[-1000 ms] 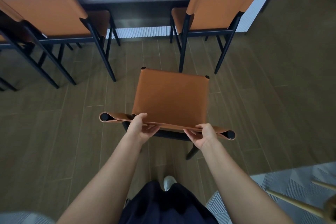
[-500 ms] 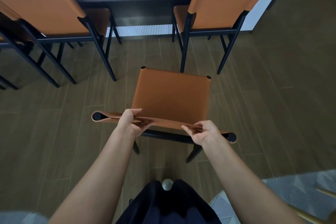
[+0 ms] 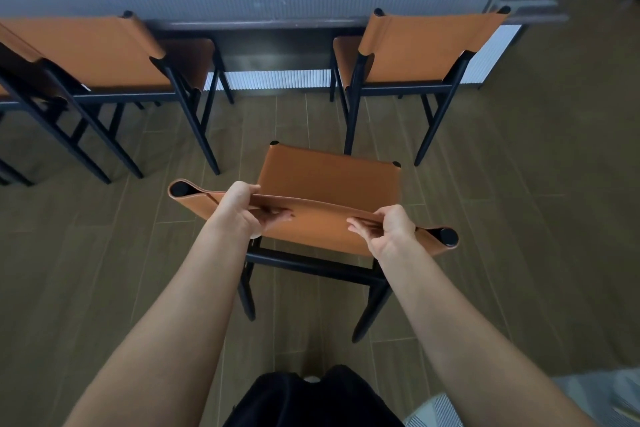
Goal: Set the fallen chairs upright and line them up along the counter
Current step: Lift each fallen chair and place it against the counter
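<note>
An orange leather chair with a black frame stands upright on the floor in front of me, its seat facing the counter. My left hand grips the top edge of its backrest left of centre. My right hand grips the same edge near the right post. Two matching chairs stand at the counter: one at the left and one at the right, with a gap between them straight ahead of the held chair.
A part of another chair shows at the far left edge. Wood-look floor planks spread to the right. A pale patterned rug corner lies at the lower right. My foot shows just behind the chair.
The chair has moved forward toward the gap at the counter, and I have stepped after it. Both hands keep their grip on the backrest.
</note>
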